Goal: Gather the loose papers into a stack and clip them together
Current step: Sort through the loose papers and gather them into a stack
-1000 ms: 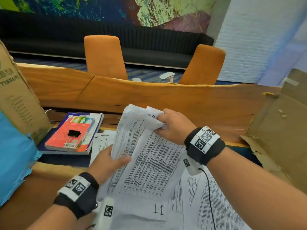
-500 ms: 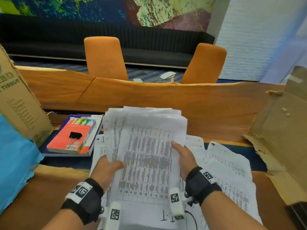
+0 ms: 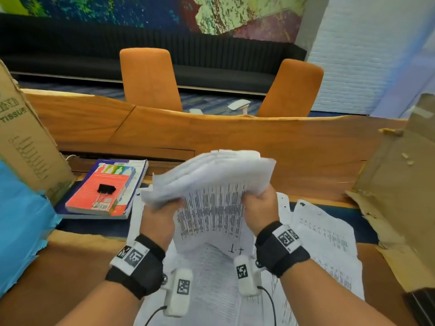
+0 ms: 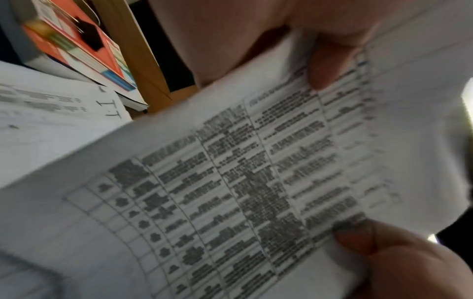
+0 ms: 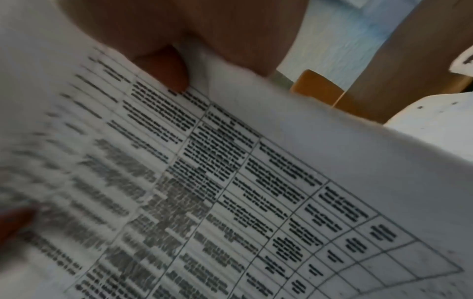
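Observation:
A thick stack of printed papers [image 3: 211,184] is held up above the table, bowed and blurred. My left hand [image 3: 160,215] grips its left edge and my right hand [image 3: 259,203] grips its right edge. In the left wrist view the stack [image 4: 230,182] fills the frame, with my left thumb [image 4: 325,60] on the printed table. In the right wrist view my right thumb [image 5: 163,68] presses on the same sheet [image 5: 230,192]. More loose sheets [image 3: 324,234] lie flat on the table under and right of my hands. A black binder clip [image 3: 106,189] rests on a red book [image 3: 101,191] at the left.
The red book lies on a second book [image 3: 138,170]. A cardboard box [image 3: 26,142] stands at the far left with blue sheeting [image 3: 21,222] below it. Torn cardboard [image 3: 400,196] stands at the right. Two orange chairs [image 3: 150,78] sit beyond the wooden table edge [image 3: 235,137].
The stack was lying tilted in my hands half a second ago; now both hands have raised it upright, gripping it by its sides, and it is bowed and blurred.

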`<state>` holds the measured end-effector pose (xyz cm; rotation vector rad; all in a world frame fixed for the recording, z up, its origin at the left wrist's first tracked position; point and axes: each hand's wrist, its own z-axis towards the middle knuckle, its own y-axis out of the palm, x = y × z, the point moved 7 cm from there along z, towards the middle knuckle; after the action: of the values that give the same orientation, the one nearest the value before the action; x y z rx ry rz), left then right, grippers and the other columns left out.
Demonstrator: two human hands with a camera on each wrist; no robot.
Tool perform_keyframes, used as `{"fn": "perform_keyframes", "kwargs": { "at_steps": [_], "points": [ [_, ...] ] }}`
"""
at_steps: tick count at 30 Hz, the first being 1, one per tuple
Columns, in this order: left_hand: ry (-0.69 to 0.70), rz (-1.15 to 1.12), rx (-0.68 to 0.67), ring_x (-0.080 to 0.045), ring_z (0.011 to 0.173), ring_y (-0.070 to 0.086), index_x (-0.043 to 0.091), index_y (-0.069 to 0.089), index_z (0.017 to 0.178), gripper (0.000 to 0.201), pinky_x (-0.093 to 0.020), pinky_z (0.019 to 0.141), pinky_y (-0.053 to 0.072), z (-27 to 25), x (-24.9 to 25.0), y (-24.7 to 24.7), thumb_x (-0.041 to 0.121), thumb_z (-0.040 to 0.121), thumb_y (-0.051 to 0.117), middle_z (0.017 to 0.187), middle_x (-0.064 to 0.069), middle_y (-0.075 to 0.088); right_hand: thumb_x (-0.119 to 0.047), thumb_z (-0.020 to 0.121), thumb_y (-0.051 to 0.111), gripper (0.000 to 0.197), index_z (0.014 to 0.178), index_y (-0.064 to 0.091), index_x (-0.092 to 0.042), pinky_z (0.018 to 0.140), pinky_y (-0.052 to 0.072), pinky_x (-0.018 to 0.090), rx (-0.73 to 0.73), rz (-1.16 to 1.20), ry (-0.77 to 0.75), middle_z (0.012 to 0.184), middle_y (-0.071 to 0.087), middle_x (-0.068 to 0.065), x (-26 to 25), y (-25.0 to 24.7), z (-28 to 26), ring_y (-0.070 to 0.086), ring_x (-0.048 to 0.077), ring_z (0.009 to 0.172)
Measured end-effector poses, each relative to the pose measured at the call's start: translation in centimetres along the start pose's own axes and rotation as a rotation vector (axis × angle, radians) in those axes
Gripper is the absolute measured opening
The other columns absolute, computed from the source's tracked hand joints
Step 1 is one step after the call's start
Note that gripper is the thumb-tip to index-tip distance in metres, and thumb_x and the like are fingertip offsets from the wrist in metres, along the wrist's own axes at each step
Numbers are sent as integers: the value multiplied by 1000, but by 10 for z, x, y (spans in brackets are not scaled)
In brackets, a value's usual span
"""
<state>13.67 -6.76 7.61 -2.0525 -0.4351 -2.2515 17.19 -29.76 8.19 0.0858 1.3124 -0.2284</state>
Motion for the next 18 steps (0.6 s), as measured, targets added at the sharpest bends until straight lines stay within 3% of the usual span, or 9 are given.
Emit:
{"fn": "perform_keyframes", "kwargs": {
  "at_steps": [2, 4, 6, 8, 11, 13, 15, 17, 18],
  "points": [
    [7, -58, -23, -21, 111, 63, 23, 67, 119, 39, -50, 100, 48, 1, 6, 8, 32, 82, 68, 112, -3, 71, 0, 74, 48, 23, 95, 58, -4, 49, 44, 29, 1, 12, -75, 78, 58, 16, -14, 3, -3, 53, 16, 61],
    [2, -144, -37, -16, 112, 63, 27, 63, 122, 40, -39, 94, 52, 4, 7, 12, 31, 83, 68, 116, -1, 69, -1, 72, 46, 20, 91, 52, -3, 46, 36, 24, 5, 10, -118, 73, 49, 11, -19, 4, -7, 44, 11, 56],
    [-59, -74, -37, -16, 112, 63, 34, 64, 117, 35, -39, 94, 51, 9, -7, 13, 33, 82, 67, 116, 2, 69, -1, 72, 48, 25, 94, 55, -12, 51, 43, 27, -27, -12, -36, 77, 55, 15, 1, 8, -12, 52, 13, 62],
    [-235, 54, -40, -23, 114, 61, 37, 67, 111, 44, -50, 102, 45, 11, -40, 10, 50, 69, 68, 117, 1, 69, -3, 79, 54, 27, 100, 58, -19, 59, 51, 31, -138, -146, 122, 81, 62, 9, 38, 16, -20, 63, 20, 75],
    [-415, 125, -35, -27, 113, 61, 33, 66, 102, 42, -52, 105, 43, 10, -82, 1, 54, 65, 70, 116, 0, 69, -10, 92, 59, 12, 103, 65, -11, 71, 57, 36, -217, -310, 266, 92, 70, 8, 71, 20, -25, 66, 30, 86],
    [-436, 165, 16, -27, 113, 61, 30, 62, 111, 44, -49, 104, 44, 10, -90, -9, 50, 73, 73, 117, -1, 67, -12, 94, 62, 14, 106, 67, -15, 75, 56, 31, -176, -217, 290, 99, 72, 3, 68, 16, -19, 67, 22, 89],
    [-476, 247, 145, -31, 120, 56, 21, 50, 132, 71, -48, 106, 41, 10, -103, -33, 49, 72, 78, 131, -7, 59, -10, 93, 66, 19, 110, 67, -20, 81, 55, 28, -127, -78, 314, 101, 72, -6, 63, 10, -12, 68, 12, 92],
    [-560, 223, 212, -32, 124, 51, 17, 41, 141, 85, -49, 107, 38, 1, -117, -50, 46, 70, 79, 141, -11, 51, -7, 90, 70, 22, 110, 67, -14, 84, 57, 34, -33, 80, 380, 103, 74, 0, 67, 2, -8, 71, 18, 95],
    [-617, 104, 196, -33, 120, 54, 16, 45, 139, 79, -49, 105, 40, -3, -126, -51, 42, 71, 78, 138, -12, 55, -6, 89, 71, 23, 111, 67, -9, 85, 58, 39, 11, 170, 429, 104, 74, 7, 71, 0, -9, 72, 25, 96]
  ]
}}
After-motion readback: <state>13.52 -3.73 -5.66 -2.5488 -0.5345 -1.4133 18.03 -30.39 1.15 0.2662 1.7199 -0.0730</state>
